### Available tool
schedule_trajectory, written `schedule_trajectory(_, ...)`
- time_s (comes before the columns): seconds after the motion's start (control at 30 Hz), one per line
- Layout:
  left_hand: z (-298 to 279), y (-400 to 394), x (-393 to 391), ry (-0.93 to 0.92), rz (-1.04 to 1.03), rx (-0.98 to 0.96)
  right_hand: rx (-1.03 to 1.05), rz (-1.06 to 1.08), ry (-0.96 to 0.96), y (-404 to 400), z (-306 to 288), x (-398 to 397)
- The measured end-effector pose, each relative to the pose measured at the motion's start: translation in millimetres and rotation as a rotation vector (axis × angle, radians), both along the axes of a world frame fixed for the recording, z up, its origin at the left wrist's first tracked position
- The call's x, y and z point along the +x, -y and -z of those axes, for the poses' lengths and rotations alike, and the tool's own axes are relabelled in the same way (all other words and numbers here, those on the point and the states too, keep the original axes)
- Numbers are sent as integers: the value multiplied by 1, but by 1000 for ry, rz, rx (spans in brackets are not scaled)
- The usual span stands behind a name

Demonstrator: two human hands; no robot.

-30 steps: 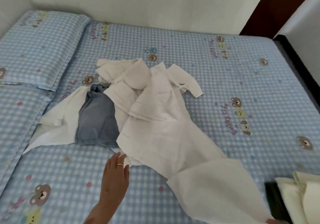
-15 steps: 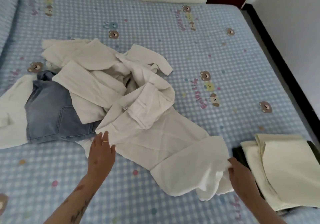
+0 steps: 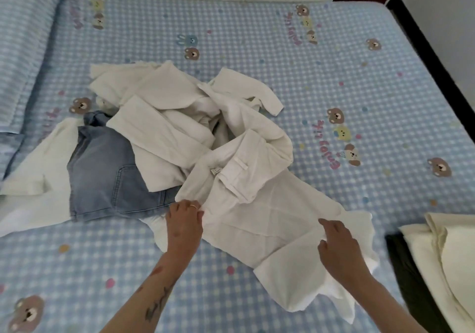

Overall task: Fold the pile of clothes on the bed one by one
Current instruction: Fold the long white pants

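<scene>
- Done so far, by the look of it: a folded stack [image 3: 444,263] sits at the right edge of the bed [image 3: 334,75] — cream pieces on top of something dark, well apart from the pile.
- In hand now: white trousers [image 3: 257,204], spread toward the near side of the bed, waistband still lapping onto the pile, legs trailing to the right.
- Left hand [image 3: 183,217] is curled on the trousers' left edge near the waist, fingers bent as if pinching the cloth; the grip itself is hidden under the knuckles.
- Right hand [image 3: 336,242] lies on the leg cloth with fingers bent down into it — pressing or gathering, I cannot tell which, and I cannot tell whether it has hold.
- No fold has been made in the trousers yet; they lie creased and partly doubled over at the hem.
- Left to do: the pile [image 3: 167,116] in the middle of the bed, a tangle of white garments, plus denim shorts [image 3: 102,173] and a white top [image 3: 43,168] under them at the left.
- My estimate: early to middle of the task, with more unfolded than folded.
</scene>
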State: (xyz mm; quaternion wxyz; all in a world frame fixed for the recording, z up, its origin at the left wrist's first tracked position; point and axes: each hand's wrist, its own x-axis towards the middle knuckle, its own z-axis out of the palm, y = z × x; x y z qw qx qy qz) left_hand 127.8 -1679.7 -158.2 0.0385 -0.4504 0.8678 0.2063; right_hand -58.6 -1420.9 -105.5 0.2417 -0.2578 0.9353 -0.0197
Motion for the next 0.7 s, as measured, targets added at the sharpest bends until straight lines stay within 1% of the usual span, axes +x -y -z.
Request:
schedule_trajectory(0.07,-19,-22,6,-162,109,-34,-197,-30,55,28,-12,17)
schedule_trajectory(0.1,-29,-34,9,-229,161,-37,-328,-9,123,43,-19,28)
schedule_trajectory(0.13,-41,-46,11,-275,164,25,-426,9,225,58,-26,41)
schedule_trajectory(0.17,-51,-57,13,-314,122,102,-479,-3,339,72,-31,55)
schedule_trajectory(0.2,-60,-66,12,-344,60,183,-485,-53,430,84,-34,72)
schedule_trajectory(0.27,-78,-80,11,-402,-84,327,-547,-143,573,97,-30,105)
schedule_trajectory(0.3,-88,-86,10,-436,-150,410,-587,-170,540,101,-29,117)
schedule_trajectory(0.33,-97,-89,11,-476,-200,482,-625,-153,469,101,-29,127)
schedule_trajectory(0.37,-106,-91,11,-508,-224,533,-659,-65,431,101,-25,132)
schedule_trajectory(0.4,-113,-93,13,-534,-218,562,-692,1,405,99,-22,138)
schedule_trajectory(0.5,-128,-96,18,-542,-169,627,-720,128,232,94,-27,145)
schedule_trajectory(0.53,-131,-98,19,-539,-141,647,-768,178,233,91,-32,146)
schedule_trajectory(0.57,-135,-100,20,-545,-105,676,-778,182,197,87,-36,145)
schedule_trajectory(0.6,-139,-101,21,-556,-56,697,-775,203,213,83,-41,141)
schedule_trajectory(0.63,-140,-101,22,-567,-1,689,-773,205,225,79,-45,137)
schedule_trajectory(0.67,-140,-97,24,-563,66,616,-772,198,222,74,-51,131)
schedule_trajectory(0.7,-137,-90,25,-527,144,474,-778,195,218,69,-59,126)
